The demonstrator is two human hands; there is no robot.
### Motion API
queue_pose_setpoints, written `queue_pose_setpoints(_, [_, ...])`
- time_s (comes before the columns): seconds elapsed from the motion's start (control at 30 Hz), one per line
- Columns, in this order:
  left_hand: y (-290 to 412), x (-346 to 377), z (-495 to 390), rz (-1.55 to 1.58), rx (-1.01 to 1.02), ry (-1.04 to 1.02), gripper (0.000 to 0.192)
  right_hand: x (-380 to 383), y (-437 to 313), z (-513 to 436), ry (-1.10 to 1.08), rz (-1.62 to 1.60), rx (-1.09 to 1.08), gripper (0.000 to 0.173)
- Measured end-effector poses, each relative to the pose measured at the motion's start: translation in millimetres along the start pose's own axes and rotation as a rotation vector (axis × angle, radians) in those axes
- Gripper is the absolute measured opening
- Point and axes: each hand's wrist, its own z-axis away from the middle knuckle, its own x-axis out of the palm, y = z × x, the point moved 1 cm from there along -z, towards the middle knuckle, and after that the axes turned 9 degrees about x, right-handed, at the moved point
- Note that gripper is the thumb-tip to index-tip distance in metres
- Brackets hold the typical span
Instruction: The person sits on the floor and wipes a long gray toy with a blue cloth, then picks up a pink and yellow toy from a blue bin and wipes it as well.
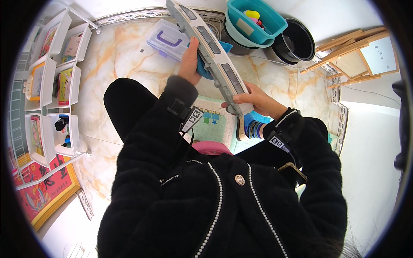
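A long white and grey toy train (214, 53) with dark windows is held up at a slant in front of me. My right hand (259, 100) grips its near end, thumb on the side and fingers reaching underneath. Against its grey underside, near the middle, my left hand (191, 63) holds a blue cloth (204, 69). The thumb points up along the train, and the cloth is partly hidden behind the train and my palm. Below the train, a printed pale green mat (209, 125) lies on the floor between my legs.
Past my left hand lies a clear plastic case (169, 37) with a purple handle. Teal basins (258, 24) and a black bucket (298, 40) stand by the wall. White shelf bins (53, 87) line the left; a wooden easel (358, 53) leans at right. A cable (322, 73) crosses the floor.
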Motion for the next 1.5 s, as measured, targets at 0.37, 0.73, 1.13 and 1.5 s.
queue_pose_setpoints(0.37, [41.8,18.9,0.3,-0.914,0.494,0.220,0.044,-17.7,0.4,-2.4,0.097,-0.083,-0.009,0.049])
queue_pose_setpoints(0.73, [31.2,12.3,-10.7,-1.638,0.952,-0.374,0.029,-20.2,6.8,6.7,0.200,0.213,-0.064,0.074])
queue_pose_setpoints(1.13, [-15.5,63.4,53.8,-1.342,0.807,-0.937,0.031,-28.4,10.4,10.9,0.373,0.177,-0.056,0.064])
queue_pose_setpoints(1.5, [1.8,30.3,18.1,-1.496,0.901,-0.505,0.021,-19.2,6.9,7.6,0.460,0.614,-0.204,0.076])
